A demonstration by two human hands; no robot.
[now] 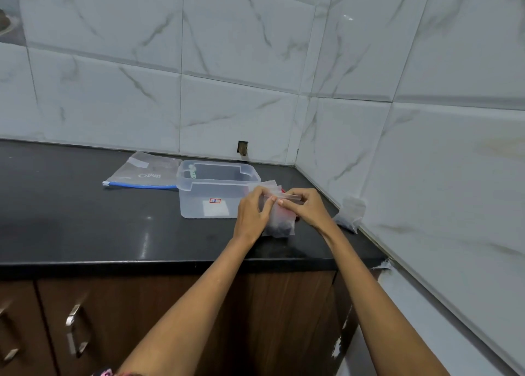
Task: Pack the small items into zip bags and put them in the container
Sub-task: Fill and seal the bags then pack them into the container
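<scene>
Both forearms reach in from the lower edge of the view over the front edge of a black bench (85, 228). At their ends the left hand (251, 213) and right hand (305, 208) meet over the right part of the bench, near its front edge, and both pinch the top strip of a small clear zip bag (279, 223). The left thumb and fingers are curled onto the strip's left end; the right thumb and forefinger clamp it just beside them. The bag hangs upright below the fingers, its bottom touching or just above the bench, I cannot tell which. Dark small items (281, 229) sit in its bottom, with something red above them.

Just behind the hands a few more small clear bags (267, 184) lie against the right side of a translucent container (210, 196), which stands open near the back edge of the bench and bears a small label with red marking on its front wall. A large flat zip bag with a blue closure (145, 174) lies to its left, touching it. Another small bag (350, 213) leans in the right-hand edge where the bench meets the tiled wall (284, 63). Brown cabinet doors (113, 319) with metal handles run below the front edge.
</scene>
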